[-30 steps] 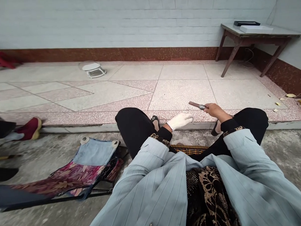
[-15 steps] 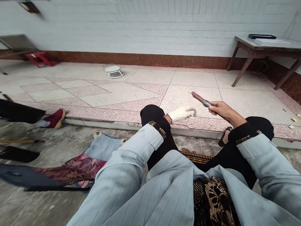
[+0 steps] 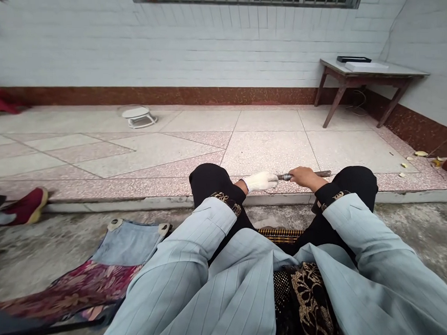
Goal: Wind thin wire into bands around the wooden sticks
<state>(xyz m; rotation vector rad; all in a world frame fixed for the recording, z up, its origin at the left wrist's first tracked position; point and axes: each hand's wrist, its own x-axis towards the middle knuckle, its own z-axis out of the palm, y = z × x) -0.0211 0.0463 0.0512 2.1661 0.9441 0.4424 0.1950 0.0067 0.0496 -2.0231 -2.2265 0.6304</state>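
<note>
A short brown stick [image 3: 324,174], one part wound with silvery wire or tape, lies level across the space between my knees. My right hand [image 3: 303,177], bare, is closed round it, with the brown end sticking out to the right. The silvery wound part shows in the gap between my hands. My left hand [image 3: 261,181], in a white knitted glove, has its fingers closed at the stick's left end. That end is hidden by the glove.
Before me runs a raised tiled step [image 3: 267,151]. A small white stool [image 3: 139,116] and a wooden table [image 3: 374,72] with boxes stand on it. To my left are a cloth folding chair [image 3: 119,247] and another person's red shoe [image 3: 27,207]. Dry leaves [image 3: 421,153] lie at right.
The stick has turned from slanting up to level, its brown end now to the right. My gloved hand has gone from holding nothing to gripping the left end. The view has swung right.
</note>
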